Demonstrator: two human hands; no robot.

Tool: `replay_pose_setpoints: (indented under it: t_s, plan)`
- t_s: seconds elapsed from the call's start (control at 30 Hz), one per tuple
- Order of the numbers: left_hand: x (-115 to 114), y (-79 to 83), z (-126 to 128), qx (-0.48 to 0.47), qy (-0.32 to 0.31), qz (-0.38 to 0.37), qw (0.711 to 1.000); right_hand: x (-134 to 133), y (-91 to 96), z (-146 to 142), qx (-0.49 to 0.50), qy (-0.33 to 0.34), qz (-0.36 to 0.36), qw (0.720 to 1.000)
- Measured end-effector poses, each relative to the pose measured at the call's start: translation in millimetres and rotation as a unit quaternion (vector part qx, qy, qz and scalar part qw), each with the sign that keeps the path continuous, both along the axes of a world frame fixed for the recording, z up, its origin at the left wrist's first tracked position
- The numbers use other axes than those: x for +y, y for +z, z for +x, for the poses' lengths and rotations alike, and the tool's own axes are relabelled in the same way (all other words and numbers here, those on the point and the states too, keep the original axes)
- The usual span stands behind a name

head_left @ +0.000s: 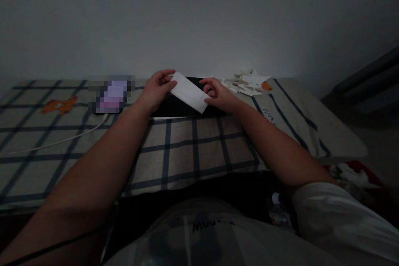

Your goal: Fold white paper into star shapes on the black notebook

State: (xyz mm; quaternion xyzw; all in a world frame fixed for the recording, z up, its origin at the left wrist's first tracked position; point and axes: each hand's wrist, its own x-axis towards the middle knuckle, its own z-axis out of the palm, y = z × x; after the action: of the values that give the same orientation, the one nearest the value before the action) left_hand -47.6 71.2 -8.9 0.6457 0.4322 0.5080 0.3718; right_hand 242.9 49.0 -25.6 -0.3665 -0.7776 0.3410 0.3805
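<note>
Dark-blue-checked beige cloth [182,151] spans the frame's middle, where the left hand [157,88] and right hand [222,94] pinch a white rectangular paper piece [188,92] by its upper-left and lower-right ends, above a flat black panel [174,108].

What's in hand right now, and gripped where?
A flat white rectangular piece of paper, held by its two short ends: left hand at the upper-left end, right hand at the lower-right end.

Here we see the white paper strip [188,92], a narrow flat rectangle, slanting down to the right, held at both ends over the black surface [176,108].
</note>
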Motion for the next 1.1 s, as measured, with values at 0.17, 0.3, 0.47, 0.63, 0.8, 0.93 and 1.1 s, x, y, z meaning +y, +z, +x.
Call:
replay_pose_setpoints:
  t_s: [0.17, 0.3, 0.47, 0.63, 0.8, 0.93, 1.1]
  plan:
    - [-3, 1.0, 5, -0.019, -0.031, -0.027, 0.999, -8, 5.9, -10, 0.086, 0.014, -0.052, 0.995]
    - [-15, 4.5, 12, 0.034, -0.102, -0.058, 0.993, -12, 8.9, -18, 0.098, -0.003, -0.098, 0.99]
    - [-25, 6.6, 23, 0.05, -0.142, -0.07, 0.986, -12, 9.5, -22, 0.106, -0.03, -0.149, 0.983]
    - [-24, 3.6, 25, 0.029, -0.142, -0.078, 0.986, -14, 11.9, -21, 0.105, -0.026, -0.167, 0.98]
    - [-27, 3.8, 27, -0.009, -0.097, -0.094, 0.991, -18, 15.2, -23, 0.097, -0.061, -0.157, 0.981]
    - [-30, 5.4, 27, -0.051, -0.136, -0.168, 0.975, -19, 17.1, -25, 0.119, -0.11, -0.118, 0.98]
    - [-28, 6.6, 28, -0.058, -0.108, -0.181, 0.976, -19, 15.3, -24, 0.115, -0.112, -0.101, 0.982]
